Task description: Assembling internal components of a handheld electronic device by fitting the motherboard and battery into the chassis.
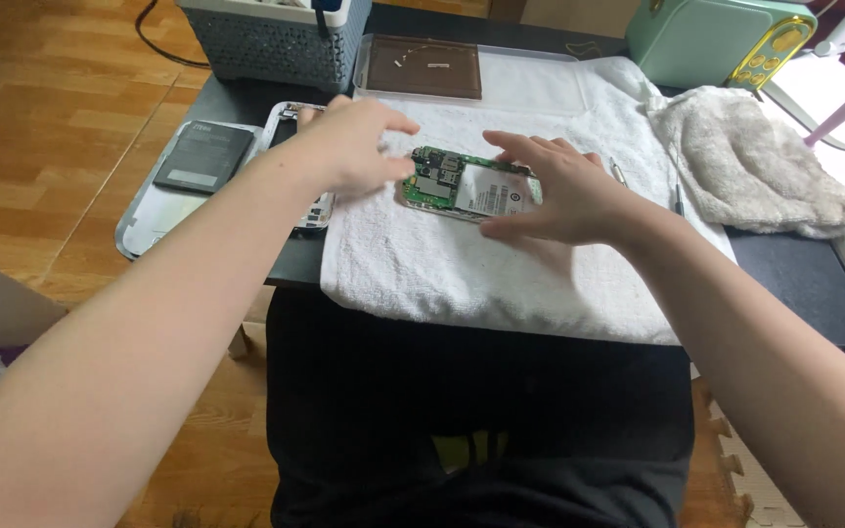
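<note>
A person's left hand (349,147) and right hand (555,191) rest spread-fingered at either end of an opened phone (466,186), its green circuit board exposed, lying on a white towel (462,264). Neither hand grips it. The phone looks mid-disassembly; lifting it would call for closing the fingers on its edges. The dark counter (794,284) stands on wooden flooring (41,117).

The left hand (349,147) hides the near end of the opened phone (466,186) and part of the frame (295,122) behind it. The right hand (564,191) covers the phone's right edge. The basket (271,39) and green case (711,34) are cut off by the top edge. The small parts in the tray (525,78) are too small to tell.
</note>
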